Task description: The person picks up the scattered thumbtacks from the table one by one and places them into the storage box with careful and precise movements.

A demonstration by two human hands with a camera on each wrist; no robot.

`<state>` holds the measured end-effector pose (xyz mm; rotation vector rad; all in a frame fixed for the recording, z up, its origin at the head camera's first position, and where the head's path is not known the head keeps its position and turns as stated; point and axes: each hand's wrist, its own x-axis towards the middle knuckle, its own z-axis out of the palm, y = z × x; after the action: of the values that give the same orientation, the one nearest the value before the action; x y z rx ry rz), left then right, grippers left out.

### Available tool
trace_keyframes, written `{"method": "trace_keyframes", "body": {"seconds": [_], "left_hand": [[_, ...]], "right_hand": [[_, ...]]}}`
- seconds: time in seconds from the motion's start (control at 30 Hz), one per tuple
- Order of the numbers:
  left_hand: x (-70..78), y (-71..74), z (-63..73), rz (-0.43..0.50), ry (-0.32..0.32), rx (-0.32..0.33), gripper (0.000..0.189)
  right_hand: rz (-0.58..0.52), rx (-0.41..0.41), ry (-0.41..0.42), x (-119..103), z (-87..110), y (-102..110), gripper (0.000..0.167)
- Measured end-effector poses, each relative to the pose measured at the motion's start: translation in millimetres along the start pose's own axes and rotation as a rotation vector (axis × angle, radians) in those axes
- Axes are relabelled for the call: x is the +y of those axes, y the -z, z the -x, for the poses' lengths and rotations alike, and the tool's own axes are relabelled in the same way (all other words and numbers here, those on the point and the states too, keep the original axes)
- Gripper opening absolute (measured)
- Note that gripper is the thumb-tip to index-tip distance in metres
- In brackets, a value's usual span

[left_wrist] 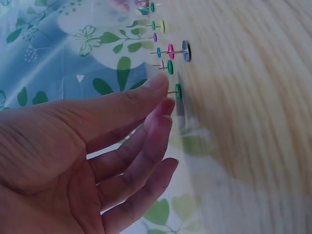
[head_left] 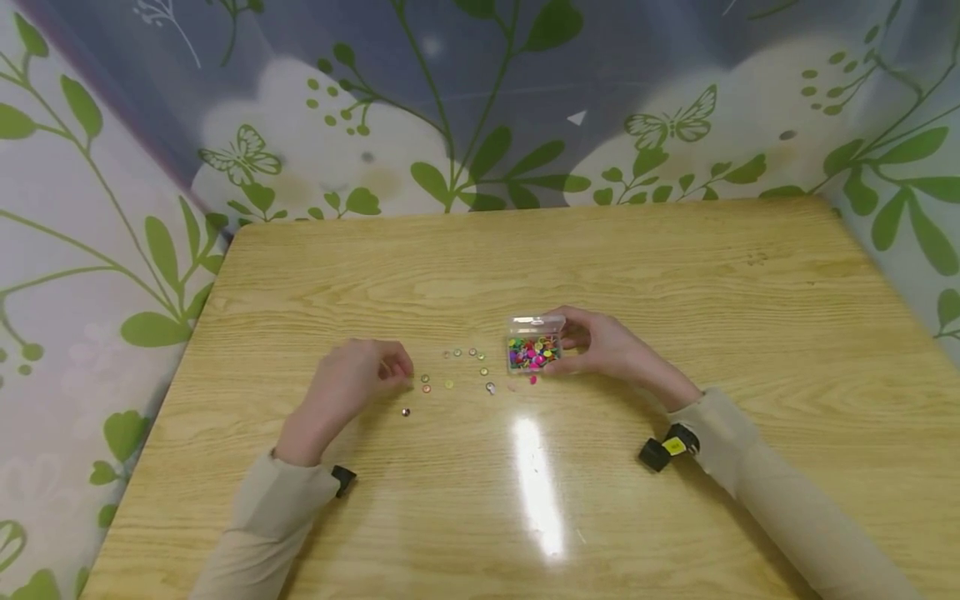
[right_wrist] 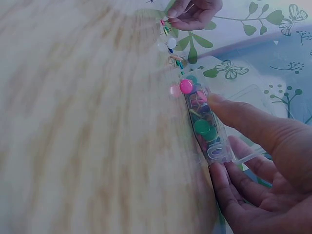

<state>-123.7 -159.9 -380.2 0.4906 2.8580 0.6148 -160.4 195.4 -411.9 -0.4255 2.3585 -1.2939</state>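
Observation:
In the head view my left hand [head_left: 358, 377] is low over the wooden table, left of a loose group of thumbtacks. Its thumb and forefinger pinch the pin of a green thumbtack [left_wrist: 178, 91], whose flat head is at the tabletop; the other fingers curve loosely. My right hand [head_left: 611, 346] grips a small clear plastic box [right_wrist: 214, 131] between thumb and fingers. The box lid [head_left: 536, 325] stands raised, and colourful thumbtacks [head_left: 531, 353] fill the inside. Several tacks stand pin-up on the table, among them a yellow thumbtack [head_left: 449, 384].
A pink thumbtack [head_left: 533, 380] lies just in front of the box, and a dark thumbtack [head_left: 406, 412] sits nearer me on the left. Leaf-patterned walls [head_left: 450, 108] border the table [head_left: 480, 267] at the back and sides.

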Motion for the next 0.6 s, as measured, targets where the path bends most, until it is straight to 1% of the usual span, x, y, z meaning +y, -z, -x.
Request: {"method": "trace_keyframes", "body": {"seconds": [0.1, 0.17, 0.23, 0.47, 0.6], "left_hand": [[-0.1, -2.1, -1.4, -0.024, 0.009, -0.007, 0.009], [-0.7, -3.7, -1.3, -0.044, 0.013, 0.004, 0.01], [-1.3, -4.4, -1.2, -0.043, 0.015, 0.018, 0.01], [-0.6, -4.0, -2.5, -0.016, 0.016, 0.126, 0.01], [1.2, -2.8, -3.3, -0.007, 0.004, 0.156, 0.01]], "right_hand": [[-0.004, -0.004, 0.01, -0.3, -0.1, 0.4, 0.067], [-0.007, -0.006, 0.013, -0.3, 0.1, 0.1, 0.067], [-0.003, -0.004, 0.011, 0.1, 0.0, -0.1, 0.067], [0.003, 0.001, 0.003, 1.5, -0.6, 0.1, 0.069], [-0.004, -0.001, 0.007, 1.7, -0.4, 0.3, 0.07]]}}
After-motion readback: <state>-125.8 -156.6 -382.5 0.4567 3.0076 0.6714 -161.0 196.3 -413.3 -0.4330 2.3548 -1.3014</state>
